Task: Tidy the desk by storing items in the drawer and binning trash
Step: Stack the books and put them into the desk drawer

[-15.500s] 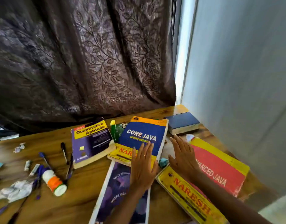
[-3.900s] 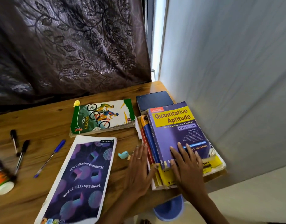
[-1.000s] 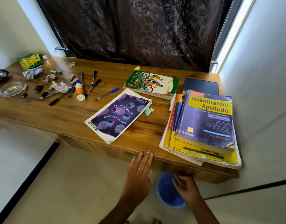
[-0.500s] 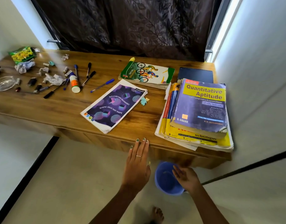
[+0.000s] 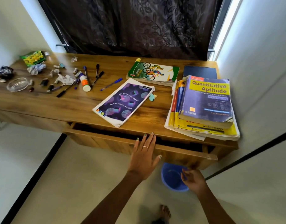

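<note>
Two hands at drawer (image 5: 106, 139) front edge, drawer ajar, desk (image 5: 42, 102) rim above

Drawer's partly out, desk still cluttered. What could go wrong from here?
1. The book stack overhangs the desk's front edge right above the open drawer; a knock while pulling could tip it.
2. The right hand is under the drawer front, above the blue bin; fingers could get pinched there.
3. The notebook corner also juts over the edge and might slide into the drawer gap. The left hand lies open on the drawer front.
</note>
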Available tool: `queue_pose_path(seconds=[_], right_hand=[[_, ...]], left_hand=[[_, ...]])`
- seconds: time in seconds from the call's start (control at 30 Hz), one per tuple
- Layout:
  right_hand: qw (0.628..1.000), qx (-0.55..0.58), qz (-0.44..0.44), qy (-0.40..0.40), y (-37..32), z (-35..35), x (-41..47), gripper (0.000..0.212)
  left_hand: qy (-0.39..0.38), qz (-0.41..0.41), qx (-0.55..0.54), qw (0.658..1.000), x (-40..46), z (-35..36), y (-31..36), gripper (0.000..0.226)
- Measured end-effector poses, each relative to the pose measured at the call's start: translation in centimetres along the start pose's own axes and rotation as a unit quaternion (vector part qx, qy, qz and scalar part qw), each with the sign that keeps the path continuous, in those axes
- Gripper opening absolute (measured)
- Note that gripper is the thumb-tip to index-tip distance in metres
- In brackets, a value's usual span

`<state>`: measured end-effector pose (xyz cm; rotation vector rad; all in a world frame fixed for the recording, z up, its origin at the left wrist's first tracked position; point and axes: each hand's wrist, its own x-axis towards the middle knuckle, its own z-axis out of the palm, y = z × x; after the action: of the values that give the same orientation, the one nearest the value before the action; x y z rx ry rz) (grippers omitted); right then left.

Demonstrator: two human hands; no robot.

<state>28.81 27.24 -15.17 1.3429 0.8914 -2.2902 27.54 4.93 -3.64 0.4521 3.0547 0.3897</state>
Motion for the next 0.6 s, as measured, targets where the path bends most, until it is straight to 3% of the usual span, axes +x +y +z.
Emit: queue_pose_path(seconds=[0.07,0.13,0.23,0.37,0.4,0.43,0.5,0.53,0.6], right_hand=[[1.0,-0.014,-0.008,-0.003,0.9,-1.1,-0.8,0.031],[0.994,-0.109,-0.018,0.028,1.9,-1.7,-3.0,0.019],[0.93,-0.34,-0.097,0.102,3.8,-2.3,-6.9,0.012],[0.846,-0.431,-0.315,-0.011,6.3,-0.1,-12.2,0.022],[0.796,-0.458,-0.395,-0.012,6.4,0.9,-13.3,0.022],[0.724,-0.496,-0.48,-0.001,6.2,2.0,-14.4,0.023],[0.552,-0.564,-0.613,0.048,5.3,4.1,-15.3,0.021],[0.504,-0.607,-0.611,0.065,4.9,5.2,-15.5,0.03],[0.458,-0.702,-0.541,0.065,4.6,6.0,-14.7,0.046]], left_hand=[[-0.011,-0.006,-0.005,1.0,-0.6,0.1,-0.2,0.084],[-0.02,-0.022,-0.013,0.999,-1.0,0.2,-0.5,0.084],[-0.024,-0.048,-0.014,0.998,-1.1,0.3,-1.5,0.074],[-0.051,-0.051,0.028,0.997,-1.3,0.1,-1.9,0.064],[-0.053,-0.046,0.038,0.997,-1.6,0.0,-1.8,0.057],[-0.054,-0.041,0.045,0.997,-1.9,-0.1,-1.7,0.051],[-0.074,-0.023,0.067,0.995,-2.4,-0.9,-1.5,0.05],[-0.084,-0.015,0.081,0.993,-2.6,-1.3,-1.4,0.053],[-0.097,-0.012,0.088,0.991,-3.0,-1.7,-1.3,0.06]])
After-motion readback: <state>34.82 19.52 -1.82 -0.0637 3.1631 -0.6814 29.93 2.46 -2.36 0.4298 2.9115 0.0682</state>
